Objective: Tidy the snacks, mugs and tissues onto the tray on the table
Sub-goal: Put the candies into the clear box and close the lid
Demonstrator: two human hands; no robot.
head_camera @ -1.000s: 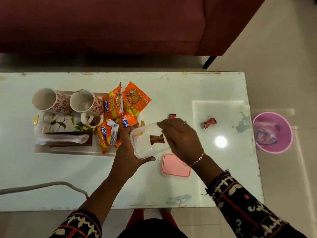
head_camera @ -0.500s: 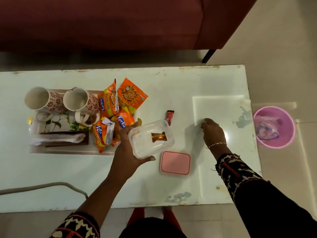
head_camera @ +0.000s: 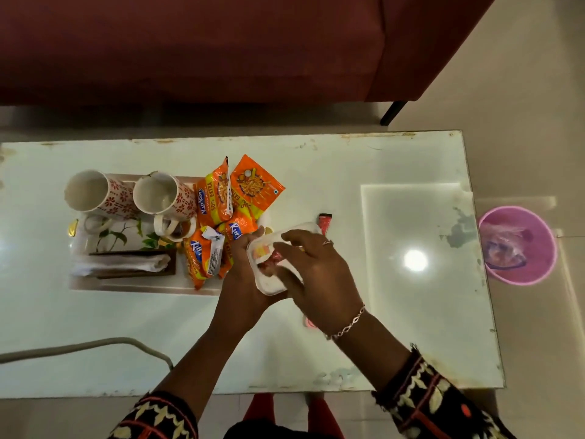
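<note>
My left hand (head_camera: 242, 280) grips a clear plastic box (head_camera: 270, 285) just right of the tray (head_camera: 142, 287). My right hand (head_camera: 319, 274) reaches into the box, its fingertips pinching a red wrapped candy (head_camera: 271, 259); another wrapped sweet (head_camera: 262, 249) lies inside. One more red candy (head_camera: 325, 221) lies on the table behind the box. On the tray stand two floral mugs (head_camera: 91, 194) (head_camera: 164, 198), a holder of white tissues (head_camera: 123, 264) and several orange snack packets (head_camera: 240, 188). The box's pink lid (head_camera: 309, 323) is mostly hidden under my right wrist.
The white glass table (head_camera: 411, 312) stands in front of a dark red sofa (head_camera: 221, 42). A pink bin (head_camera: 519, 245) sits on the floor off the table's right end. A grey cable (head_camera: 79, 346) crosses the near left edge.
My right hand went out to the candy on the table's right side, took it and came back over the box. That spot now shows no candy. My left hand kept holding the box.
</note>
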